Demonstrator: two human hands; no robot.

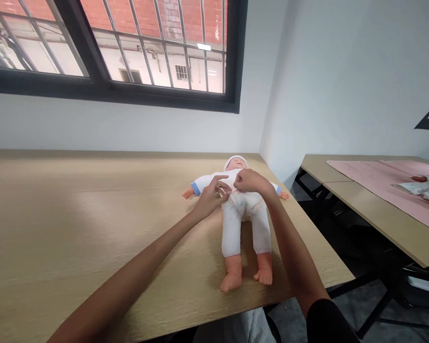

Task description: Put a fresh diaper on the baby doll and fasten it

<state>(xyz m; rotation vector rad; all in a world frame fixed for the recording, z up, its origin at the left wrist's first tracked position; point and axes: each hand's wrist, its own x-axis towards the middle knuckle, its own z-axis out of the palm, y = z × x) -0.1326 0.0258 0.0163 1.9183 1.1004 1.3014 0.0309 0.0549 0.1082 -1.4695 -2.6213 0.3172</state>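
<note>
A baby doll (232, 178) lies on its back on the light wood table (93, 219), its head away from me and its bare feet near the table's front edge. It has a white cap, a white top with blue cuffs, white legs and a white diaper (246, 202) around its hips. My left hand (214, 194) is at the diaper's waist on the left, with curled fingers pinching its edge. My right hand (250, 182) is closed over the doll's belly at the waistband. Its fingertips are turned away, so what they hold is hidden.
A second table (386, 228) stands to the right across a gap, bearing a pink cloth (379, 183) and another doll-like figure (423, 186), partly cut off. Behind my table are a white wall (136, 126) and a barred window (164, 52).
</note>
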